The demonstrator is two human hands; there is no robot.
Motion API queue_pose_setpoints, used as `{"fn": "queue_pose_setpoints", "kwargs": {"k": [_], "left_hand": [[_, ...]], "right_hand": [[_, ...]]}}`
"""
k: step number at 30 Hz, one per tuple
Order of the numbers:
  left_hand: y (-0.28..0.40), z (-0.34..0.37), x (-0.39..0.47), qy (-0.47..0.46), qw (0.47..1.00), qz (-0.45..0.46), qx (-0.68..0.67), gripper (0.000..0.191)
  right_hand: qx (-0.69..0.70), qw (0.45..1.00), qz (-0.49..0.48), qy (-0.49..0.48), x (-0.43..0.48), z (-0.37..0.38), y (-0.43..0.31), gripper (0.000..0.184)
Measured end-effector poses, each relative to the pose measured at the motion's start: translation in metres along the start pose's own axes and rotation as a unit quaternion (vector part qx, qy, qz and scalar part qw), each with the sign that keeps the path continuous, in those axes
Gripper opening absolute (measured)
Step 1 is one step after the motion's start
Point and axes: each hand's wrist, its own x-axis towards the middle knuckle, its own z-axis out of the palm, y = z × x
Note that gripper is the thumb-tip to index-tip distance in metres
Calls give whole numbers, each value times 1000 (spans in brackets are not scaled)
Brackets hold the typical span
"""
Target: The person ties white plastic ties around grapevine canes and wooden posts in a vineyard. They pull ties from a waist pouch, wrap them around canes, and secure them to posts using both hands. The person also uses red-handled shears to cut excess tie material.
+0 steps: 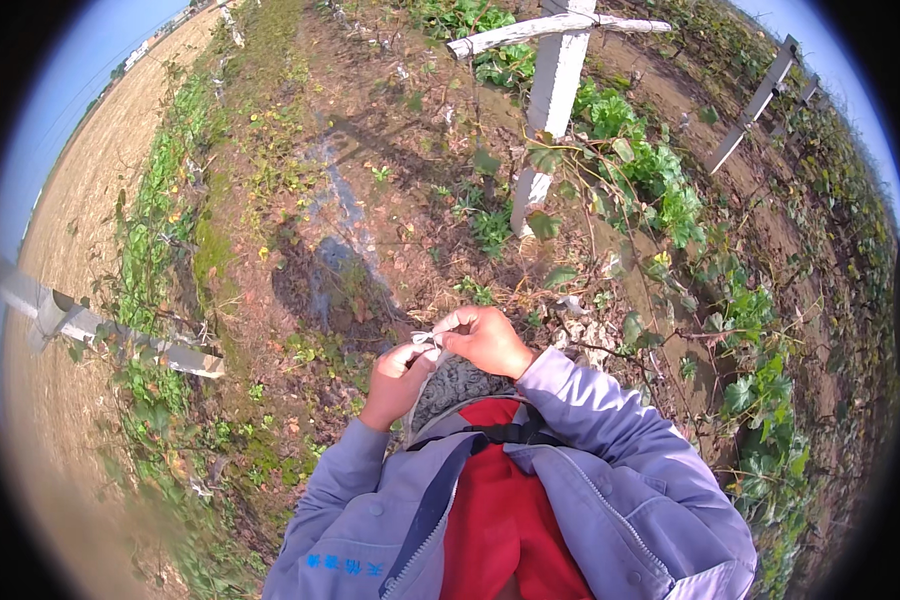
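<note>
Before my waist, my left hand (396, 381) and my right hand (489, 341) are close together, thumbs and forefingers pinched. Between their fingertips is a thin white string or tie (422, 337), with small loops showing at the top. Both hands seem to hold it; the exact grip is partly hidden by the fingers. Just below them is a bundle of grey, curly-textured material (457, 386) with a pale edge along its left side. What it is cannot be made out. A black strap (506, 433) crosses my front above the red shirt, under an unzipped grey-blue jacket.
Ahead to the right stands a white post (555, 82) with a white wooden crossbar (525, 31). A pale post (142, 346) leans in at left. Vines with thin stems (630, 225) and leafy green plants (645, 165) grow at right. Dry leaves cover the soil (390, 225).
</note>
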Motion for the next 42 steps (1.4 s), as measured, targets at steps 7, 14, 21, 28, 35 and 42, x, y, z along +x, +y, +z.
{"fn": "queue_pose_setpoints", "kwargs": {"k": [7, 14, 21, 28, 35, 42], "left_hand": [[29, -15, 5, 0, 963, 176, 205, 14], [5, -18, 15, -13, 995, 44, 84, 18], [5, 4, -5, 11, 988, -111, -105, 16], [26, -3, -9, 48, 976, 127, 169, 11], [5, -15, -1, -7, 1000, -11, -27, 13], [-6, 11, -12, 41, 967, -147, -205, 12]], "right_hand": [[-367, 914, -161, -63, -5, -8, -4, 18], [124, 978, 5, -166, -1, -5, 5, 13], [48, 998, -17, 29, -2, 11, 4, 10], [-354, 921, -161, -5, -8, 2, -3, 17], [55, 975, 9, -213, -10, -6, 5, 16], [162, 986, -2, -33, -15, 8, 4, 12]]}}
